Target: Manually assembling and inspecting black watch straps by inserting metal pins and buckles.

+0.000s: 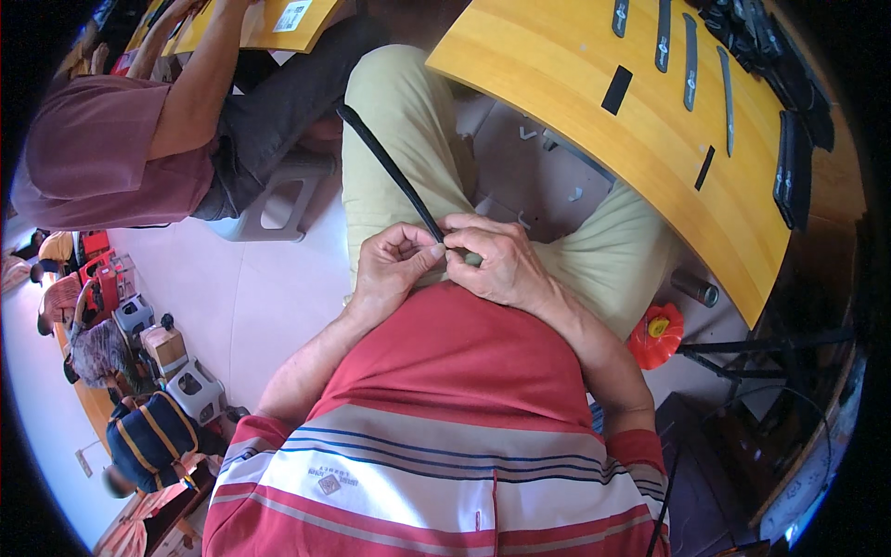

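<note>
A long, narrow black strip [390,172] slants up and left from my hands, over my left thigh. My left hand [394,265] pinches its lower end between thumb and fingers. Right beside it, my right hand [501,260] is closed at the same end, its fingertips meeting those of the left. A small rounded olive-green thing [473,260] pokes out between the right fingers; its kind cannot be made out. The fingers hide the very end of the strip.
A yellow wooden table [557,65] stands ahead and right, with flat dark strips [690,65] and black bundles [792,172] on it. A red dish [657,336] and a can [694,288] are below. A co-worker [121,148] sits at left on a stool [274,204].
</note>
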### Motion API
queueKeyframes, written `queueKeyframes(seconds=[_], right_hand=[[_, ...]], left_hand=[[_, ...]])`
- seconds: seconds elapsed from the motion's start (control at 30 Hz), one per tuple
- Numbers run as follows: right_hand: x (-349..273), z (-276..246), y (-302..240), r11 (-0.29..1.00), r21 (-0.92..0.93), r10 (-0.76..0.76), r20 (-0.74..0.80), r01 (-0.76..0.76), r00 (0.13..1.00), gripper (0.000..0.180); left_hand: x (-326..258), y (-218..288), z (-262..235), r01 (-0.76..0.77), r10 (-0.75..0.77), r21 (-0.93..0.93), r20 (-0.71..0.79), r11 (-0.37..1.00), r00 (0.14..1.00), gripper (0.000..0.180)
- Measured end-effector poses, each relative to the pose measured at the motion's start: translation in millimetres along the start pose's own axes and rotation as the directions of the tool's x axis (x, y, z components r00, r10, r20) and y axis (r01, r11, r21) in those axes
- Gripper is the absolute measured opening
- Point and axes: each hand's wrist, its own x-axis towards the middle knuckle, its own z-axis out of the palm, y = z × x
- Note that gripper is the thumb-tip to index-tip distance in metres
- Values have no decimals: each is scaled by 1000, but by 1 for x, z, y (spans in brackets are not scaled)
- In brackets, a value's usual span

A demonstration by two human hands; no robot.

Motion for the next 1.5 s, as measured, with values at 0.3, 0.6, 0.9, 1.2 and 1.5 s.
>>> queueKeyframes(seconds=[0.3,0.6,0.9,1.2,1.5], right_hand=[[-2,3,8,999,26,-29,3,29,1000,18],[-1,1,3,999,11,-52,19,52,998,16],[-1,4,6,998,21,-64,31,64,997,15],[0,0,6,993,45,-111,36,109,993,17],[3,5,3,990,-61,-130,-2,130,992,13]], left_hand=[[-1,0,-3,31,-31,-1,20,1000,999,8],[-1,5,1,37,-37,13,-16,999,999,13],[0,1,3,31,-26,78,-73,996,997,14],[0,-1,2,28,-26,21,-85,999,996,14],[1,-5,1,18,-18,1,-85,1000,996,15]])
